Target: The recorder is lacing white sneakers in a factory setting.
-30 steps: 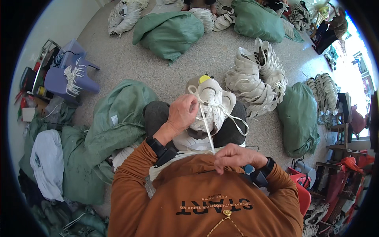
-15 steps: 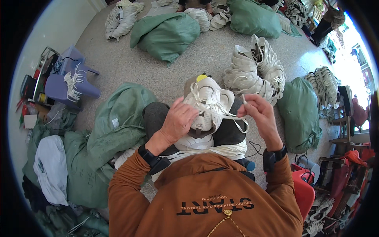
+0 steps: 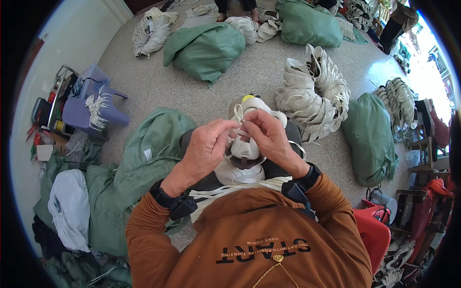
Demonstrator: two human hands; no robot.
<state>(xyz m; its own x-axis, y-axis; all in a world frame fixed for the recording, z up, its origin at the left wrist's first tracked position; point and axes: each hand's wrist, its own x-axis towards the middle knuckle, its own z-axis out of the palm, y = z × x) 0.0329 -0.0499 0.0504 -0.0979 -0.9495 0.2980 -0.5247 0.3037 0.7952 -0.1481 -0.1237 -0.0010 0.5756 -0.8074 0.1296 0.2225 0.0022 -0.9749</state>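
A white shoe upper [image 3: 245, 150] with a yellow tag rests on my lap between my dark-clad knees. My left hand [image 3: 207, 144] is over its left side, finger and thumb pinched on the white shoelace. From the right, my right hand [image 3: 270, 136] pinches the same shoelace close to the left fingertips. A loop of the shoelace [image 3: 238, 111] stands up just beyond my fingers. Another white upper [image 3: 238, 174] lies nearer to me, partly under the first. A bunch of loose white laces [image 3: 225, 193] lies across my lap. My fingers cover much of the lacing.
Green sacks lie around me: a left sack [image 3: 156, 139], a far sack [image 3: 206, 50] and a right sack [image 3: 370, 139]. Stacked white uppers [image 3: 314, 93] sit ahead on the right. A purple chair [image 3: 91, 108] with laces stands left, a red chair [image 3: 373, 235] beside me at right.
My right hand has come in from the right, carrying its lace end to the middle of the upper. Both hands now meet over the lacing.
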